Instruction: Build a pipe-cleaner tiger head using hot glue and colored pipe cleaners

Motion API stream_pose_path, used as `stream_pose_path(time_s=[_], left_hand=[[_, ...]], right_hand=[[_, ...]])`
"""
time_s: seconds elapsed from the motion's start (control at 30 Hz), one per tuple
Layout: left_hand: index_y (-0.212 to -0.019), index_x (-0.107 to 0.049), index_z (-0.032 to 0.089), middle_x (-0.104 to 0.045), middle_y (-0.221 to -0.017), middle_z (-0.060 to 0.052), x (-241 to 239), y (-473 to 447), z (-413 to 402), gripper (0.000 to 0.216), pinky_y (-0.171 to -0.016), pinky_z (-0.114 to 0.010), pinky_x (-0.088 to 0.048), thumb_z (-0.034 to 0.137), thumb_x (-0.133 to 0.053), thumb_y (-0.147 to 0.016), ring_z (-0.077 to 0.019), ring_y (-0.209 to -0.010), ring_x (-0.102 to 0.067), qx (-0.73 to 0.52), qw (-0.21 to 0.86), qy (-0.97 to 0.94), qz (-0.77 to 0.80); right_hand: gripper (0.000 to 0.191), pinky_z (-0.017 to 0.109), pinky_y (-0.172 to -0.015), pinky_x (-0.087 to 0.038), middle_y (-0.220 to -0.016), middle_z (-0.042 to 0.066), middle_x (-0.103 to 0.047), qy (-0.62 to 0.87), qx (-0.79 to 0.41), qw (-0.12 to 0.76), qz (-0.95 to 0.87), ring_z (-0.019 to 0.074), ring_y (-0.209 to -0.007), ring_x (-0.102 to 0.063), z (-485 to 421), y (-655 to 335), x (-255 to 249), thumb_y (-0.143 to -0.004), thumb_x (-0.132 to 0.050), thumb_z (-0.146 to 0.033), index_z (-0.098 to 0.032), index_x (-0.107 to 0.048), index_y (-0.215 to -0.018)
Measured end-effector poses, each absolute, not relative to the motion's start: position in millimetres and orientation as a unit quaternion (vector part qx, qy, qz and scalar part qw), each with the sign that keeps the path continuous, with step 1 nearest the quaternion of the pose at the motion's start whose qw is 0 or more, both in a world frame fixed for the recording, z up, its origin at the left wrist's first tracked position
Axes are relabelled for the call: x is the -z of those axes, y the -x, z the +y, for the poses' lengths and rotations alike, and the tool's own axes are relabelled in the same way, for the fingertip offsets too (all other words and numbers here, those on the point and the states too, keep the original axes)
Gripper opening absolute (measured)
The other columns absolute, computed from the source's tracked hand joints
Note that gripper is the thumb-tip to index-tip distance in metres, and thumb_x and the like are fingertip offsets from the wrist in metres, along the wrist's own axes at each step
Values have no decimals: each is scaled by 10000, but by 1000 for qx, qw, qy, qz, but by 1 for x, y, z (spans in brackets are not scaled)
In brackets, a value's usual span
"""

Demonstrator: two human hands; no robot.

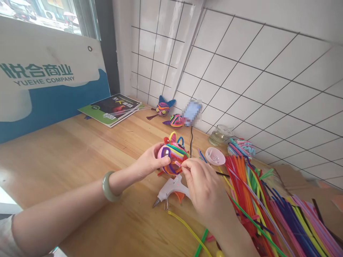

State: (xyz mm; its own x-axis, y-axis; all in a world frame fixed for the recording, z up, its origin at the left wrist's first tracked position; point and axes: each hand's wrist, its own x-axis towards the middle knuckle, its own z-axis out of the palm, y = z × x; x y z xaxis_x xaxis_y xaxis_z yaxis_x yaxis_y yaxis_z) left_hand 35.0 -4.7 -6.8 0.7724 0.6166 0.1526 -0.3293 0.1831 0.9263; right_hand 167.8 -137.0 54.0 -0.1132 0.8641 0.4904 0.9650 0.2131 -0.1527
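A round, multicoloured ornament wound with pipe cleaners (175, 151) is held above the wooden table, with small loops sticking up from its top. My left hand (152, 160) grips its left side, the thumb lying across the front. At its lower right, my right hand (202, 182) pinches a small pink piece (178, 164) against or very close to the surface; I cannot tell whether it touches. Below the ornament lies a white hot glue gun (171, 187), its nozzle pointing to the lower left and its handle partly hidden by my right hand.
Bundles of coloured pipe cleaners (246, 189) spread over the right side. A pink bowl (215, 156) and a glass jar (221, 135) stand near the tiled wall. Two finished-looking ornaments (163, 108) and a blurred phone (192, 112) sit behind. A magazine (112, 109) lies at back left.
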Motion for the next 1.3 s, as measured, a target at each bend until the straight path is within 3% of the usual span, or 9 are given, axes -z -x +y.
stream_pose_path(time_s=[0.17, 0.37, 0.5, 0.63, 0.8, 0.93, 1.03, 1.3], left_hand=[[-1153, -535, 142, -649, -1060, -110, 6, -35, -6, 698, -811, -339, -515, 505, -796, -617, -240, -932, -629, -308, 753, -567, 132], [-1165, -532, 163, -635, -1084, -89, 7, -34, -7, 600, -873, -358, -494, 427, -774, -683, -229, -964, -615, -303, 728, -597, 147], [-1137, -554, 155, -645, -1025, -73, 3, -34, -8, 532, -857, -350, -498, 416, -747, -716, -222, -939, -617, -296, 696, -624, 197], [-1081, -575, 153, -663, -914, -52, -2, -34, -8, 456, -807, -324, -509, 447, -698, -755, -224, -913, -632, -289, 708, -610, 207], [-1097, -585, 159, -679, -893, -59, -1, -34, -8, 433, -787, -323, -518, 436, -674, -777, -238, -913, -652, -291, 730, -583, 209], [-1102, -597, 156, -679, -821, -54, -1, -34, -8, 438, -773, -329, -522, 444, -666, -779, -255, -917, -657, -298, 731, -577, 212], [-1117, -598, 153, -689, -894, -70, -2, -34, -9, 448, -778, -324, -517, 448, -659, -785, -260, -957, -648, -296, 729, -580, 210], [-1084, -621, 152, -686, -1020, -92, -6, -33, -10, 452, -713, -286, -503, 486, -655, -781, -231, -902, -649, -286, 735, -569, 232]], right_hand=[[144, 386, -709, -458, -842, 81, -599, 629, 180, 158, -739, 238, -794, -563, -139, -163, -56, -910, -433, -76, -153, -527, -986], [178, 406, -651, -466, -792, 93, -595, 627, 214, 108, -741, 262, -747, -568, -140, -159, -57, -876, -433, -43, -133, -567, -953], [179, 395, -687, -472, -827, 83, -609, 625, 179, 130, -749, 246, -772, -572, -140, -163, -54, -880, -456, -37, -141, -560, -983], [138, 342, -723, -480, -896, 60, -632, 607, 109, 220, -756, 196, -801, -592, -138, -171, -55, -924, -488, -111, -165, -537, -1041], [133, 335, -727, -481, -888, 65, -640, 602, 109, 264, -745, 186, -808, -601, -136, -174, -58, -921, -503, -110, -138, -556, -1040], [272, 351, -760, -487, -949, 81, -629, 582, 119, 246, -766, 200, -853, -586, -136, -172, -56, -893, -518, -61, -137, -561, -1151], [353, 362, -747, -488, -950, 96, -618, 578, 138, 212, -776, 211, -857, -572, -135, -169, -53, -880, -516, -39, -117, -560, -1222], [315, 368, -690, -456, -890, 121, -639, 552, 244, 159, -781, 229, -816, -558, -132, -166, -53, -873, -489, -21, -76, -634, -1146]])
